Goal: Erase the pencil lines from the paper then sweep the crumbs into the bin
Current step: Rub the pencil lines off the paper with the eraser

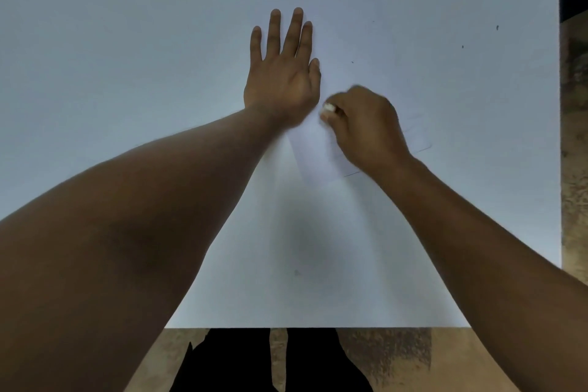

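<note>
A small white sheet of paper (318, 153) lies tilted on a white table (127, 41); its edges and faint pencil lines show near the right side. My left hand (281, 73) lies flat with straight fingers, pressing the sheet's upper left part. My right hand (366, 127) has its fingers curled round a small white eraser (329, 108), which sits against the paper just right of my left wrist. The hand looks blurred. No bin is in view.
A few dark specks (497, 28) dot the table at the right. The table's right edge (560, 137) and near edge (318, 327) border a brown floor (576, 169). Dark legs (241, 366) show below the near edge.
</note>
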Action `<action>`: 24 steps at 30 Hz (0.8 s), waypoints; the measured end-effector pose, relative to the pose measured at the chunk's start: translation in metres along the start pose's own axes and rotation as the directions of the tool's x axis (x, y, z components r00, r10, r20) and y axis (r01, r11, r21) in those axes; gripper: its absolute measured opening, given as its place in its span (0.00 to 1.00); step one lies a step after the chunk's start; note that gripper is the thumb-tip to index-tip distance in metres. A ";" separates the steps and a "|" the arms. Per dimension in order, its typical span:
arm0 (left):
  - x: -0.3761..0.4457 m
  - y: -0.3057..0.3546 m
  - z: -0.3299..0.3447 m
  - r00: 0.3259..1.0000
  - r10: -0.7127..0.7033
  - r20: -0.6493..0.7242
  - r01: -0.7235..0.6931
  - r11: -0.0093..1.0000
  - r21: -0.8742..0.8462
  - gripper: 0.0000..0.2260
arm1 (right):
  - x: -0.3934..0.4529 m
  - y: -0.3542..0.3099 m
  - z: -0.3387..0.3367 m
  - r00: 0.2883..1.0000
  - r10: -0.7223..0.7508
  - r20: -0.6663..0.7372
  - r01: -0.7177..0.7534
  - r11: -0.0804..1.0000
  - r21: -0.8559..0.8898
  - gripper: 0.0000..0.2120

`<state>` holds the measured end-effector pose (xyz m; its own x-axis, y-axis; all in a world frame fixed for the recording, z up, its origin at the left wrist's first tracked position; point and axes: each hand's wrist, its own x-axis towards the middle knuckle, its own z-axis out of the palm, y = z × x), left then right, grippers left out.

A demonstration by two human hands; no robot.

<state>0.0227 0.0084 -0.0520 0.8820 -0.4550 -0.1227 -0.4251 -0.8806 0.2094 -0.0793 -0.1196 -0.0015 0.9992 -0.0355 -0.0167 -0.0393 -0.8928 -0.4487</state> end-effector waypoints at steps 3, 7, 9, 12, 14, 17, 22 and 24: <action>-0.001 0.000 -0.001 1.000 -0.003 -0.003 0.003 1.000 0.009 0.29 | 0.003 -0.004 0.012 0.998 -0.068 -0.016 0.066 0.993 -0.093 0.06; 0.000 0.000 -0.002 1.000 -0.006 0.012 0.006 1.000 -0.005 0.29 | -0.043 0.000 0.012 0.990 -0.141 0.013 0.142 0.983 -0.121 0.03; 0.000 0.001 -0.003 1.000 -0.003 0.010 0.003 1.000 -0.006 0.29 | -0.061 0.005 0.008 0.985 -0.167 0.052 0.172 0.979 -0.108 0.04; 0.000 0.001 -0.002 1.000 -0.005 0.006 0.005 1.000 -0.011 0.29 | -0.073 0.009 0.004 0.979 -0.147 0.144 0.159 0.985 -0.073 0.04; -0.001 0.001 -0.002 1.000 -0.003 0.004 0.003 1.000 -0.010 0.29 | -0.064 0.008 -0.001 0.983 -0.078 0.168 0.083 0.996 -0.019 0.03; -0.001 0.001 -0.003 1.000 -0.003 0.006 0.003 1.000 -0.008 0.29 | -0.024 0.006 -0.003 0.997 -0.012 0.077 0.013 1.000 -0.019 0.03; -0.001 0.001 -0.003 1.000 -0.004 0.013 0.004 1.000 0.004 0.29 | 0.013 0.000 0.007 0.995 -0.066 0.077 0.076 0.989 -0.128 0.07; -0.001 0.001 -0.003 1.000 -0.006 0.014 0.006 1.000 -0.002 0.29 | -0.009 0.002 0.006 0.988 -0.127 0.092 0.140 0.979 -0.149 0.08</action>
<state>0.0220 0.0086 -0.0485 0.8817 -0.4515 -0.1371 -0.4193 -0.8830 0.2109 -0.0884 -0.1186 -0.0076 0.9919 0.1196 -0.0421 0.1009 -0.9458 -0.3086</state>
